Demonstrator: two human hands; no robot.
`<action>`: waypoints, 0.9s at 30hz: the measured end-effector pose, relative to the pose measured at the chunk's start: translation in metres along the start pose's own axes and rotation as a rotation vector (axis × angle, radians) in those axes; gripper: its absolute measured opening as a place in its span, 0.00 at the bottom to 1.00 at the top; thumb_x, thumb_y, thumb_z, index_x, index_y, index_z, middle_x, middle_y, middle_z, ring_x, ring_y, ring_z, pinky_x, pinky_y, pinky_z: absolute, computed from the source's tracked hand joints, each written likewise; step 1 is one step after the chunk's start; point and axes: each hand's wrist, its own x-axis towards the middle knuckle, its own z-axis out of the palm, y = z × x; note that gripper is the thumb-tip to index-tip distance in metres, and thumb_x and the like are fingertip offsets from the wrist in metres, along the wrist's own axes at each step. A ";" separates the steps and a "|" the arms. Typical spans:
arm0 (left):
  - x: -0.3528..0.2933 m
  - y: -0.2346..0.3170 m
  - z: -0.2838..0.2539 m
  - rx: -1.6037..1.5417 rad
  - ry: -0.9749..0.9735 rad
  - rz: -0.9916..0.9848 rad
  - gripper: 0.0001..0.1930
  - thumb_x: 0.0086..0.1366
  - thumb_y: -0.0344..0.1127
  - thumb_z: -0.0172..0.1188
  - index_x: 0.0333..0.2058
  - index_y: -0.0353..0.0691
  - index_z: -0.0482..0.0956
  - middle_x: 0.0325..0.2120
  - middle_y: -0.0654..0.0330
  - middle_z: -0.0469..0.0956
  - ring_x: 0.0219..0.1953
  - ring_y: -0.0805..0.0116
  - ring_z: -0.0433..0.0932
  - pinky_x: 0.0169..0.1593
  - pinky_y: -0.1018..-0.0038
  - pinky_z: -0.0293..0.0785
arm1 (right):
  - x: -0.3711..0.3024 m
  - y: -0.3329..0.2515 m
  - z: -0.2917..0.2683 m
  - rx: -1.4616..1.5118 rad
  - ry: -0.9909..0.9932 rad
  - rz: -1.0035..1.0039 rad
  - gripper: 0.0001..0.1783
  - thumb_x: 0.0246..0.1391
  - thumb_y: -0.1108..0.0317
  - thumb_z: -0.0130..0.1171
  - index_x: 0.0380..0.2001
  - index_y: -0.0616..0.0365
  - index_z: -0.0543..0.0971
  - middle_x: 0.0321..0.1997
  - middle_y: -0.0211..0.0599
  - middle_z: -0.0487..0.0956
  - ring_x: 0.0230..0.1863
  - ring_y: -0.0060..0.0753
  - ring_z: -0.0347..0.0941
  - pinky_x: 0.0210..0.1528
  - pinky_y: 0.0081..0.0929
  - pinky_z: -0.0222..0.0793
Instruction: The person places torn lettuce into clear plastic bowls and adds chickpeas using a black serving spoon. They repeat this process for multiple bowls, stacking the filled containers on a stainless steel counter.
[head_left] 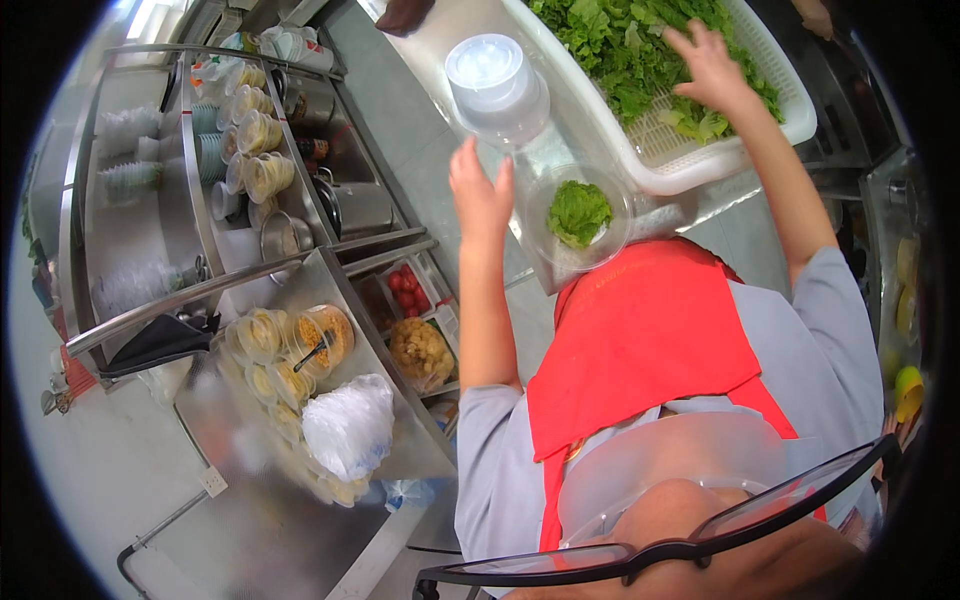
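Observation:
My left hand (479, 195) is raised beside the stack of clear plastic bowls (500, 92), thumb and fingers apart and nothing in it. Just right of it, a clear round bowl (540, 238) stands at the near end of the metal counter, with a clump of green lettuce (580, 213) inside. Over the large white plastic basket (655, 178) reaches my right hand (712, 72), its fingers spread above or against the loose lettuce leaves (625, 50). Whether those fingertips touch the leaves I cannot tell.
To the left runs a metal shelf unit (190, 150) with stacked lidded tubs (262, 150). Lower left, a counter bears filled tubs (322, 335) and a bundle of clear plastic bags (350, 425). Red tomatoes (408, 292) lie in a container nearby. Another person's hand (815, 14) shows at top right.

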 end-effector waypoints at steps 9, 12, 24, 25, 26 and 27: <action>0.153 0.045 0.035 0.458 -0.030 -0.058 0.64 0.40 0.64 0.78 0.73 0.46 0.54 0.66 0.33 0.57 0.68 0.34 0.58 0.69 0.41 0.58 | 0.046 0.081 0.051 0.333 -0.097 -0.111 0.33 0.53 0.76 0.66 0.64 0.46 0.74 0.69 0.51 0.70 0.58 0.54 0.75 0.60 0.37 0.73; 0.164 0.041 0.039 0.317 -0.112 -0.180 0.62 0.41 0.63 0.78 0.72 0.45 0.56 0.66 0.34 0.58 0.68 0.35 0.58 0.67 0.41 0.60 | 0.010 0.066 0.026 0.587 0.033 -0.127 0.24 0.59 0.71 0.62 0.60 0.49 0.78 0.65 0.47 0.74 0.56 0.50 0.76 0.58 0.38 0.73; 0.123 0.052 -0.030 -0.093 0.183 -0.040 0.55 0.47 0.54 0.80 0.68 0.36 0.61 0.64 0.40 0.61 0.67 0.43 0.62 0.68 0.53 0.62 | 0.020 0.092 0.051 0.342 0.394 -0.349 0.22 0.59 0.66 0.64 0.57 0.41 0.81 0.55 0.32 0.78 0.56 0.41 0.74 0.52 0.37 0.75; 0.110 0.053 -0.036 -0.138 0.220 -0.025 0.54 0.48 0.52 0.80 0.68 0.36 0.60 0.64 0.41 0.62 0.67 0.45 0.62 0.68 0.54 0.62 | 0.016 0.089 0.046 0.371 0.425 -0.353 0.23 0.58 0.65 0.65 0.58 0.39 0.80 0.52 0.31 0.79 0.54 0.39 0.75 0.50 0.36 0.75; 0.095 0.053 -0.040 -0.193 0.267 0.020 0.53 0.50 0.51 0.79 0.68 0.36 0.60 0.64 0.42 0.62 0.67 0.47 0.63 0.68 0.55 0.61 | 0.012 0.085 0.041 0.454 0.368 -0.306 0.24 0.58 0.65 0.65 0.59 0.39 0.80 0.49 0.31 0.79 0.51 0.38 0.75 0.49 0.35 0.75; 0.076 0.052 -0.043 -0.280 0.302 0.012 0.52 0.52 0.52 0.77 0.68 0.36 0.59 0.65 0.43 0.62 0.67 0.48 0.63 0.69 0.56 0.61 | 0.006 0.081 0.036 0.539 0.317 -0.260 0.24 0.59 0.65 0.65 0.59 0.39 0.80 0.47 0.30 0.78 0.48 0.36 0.75 0.48 0.34 0.74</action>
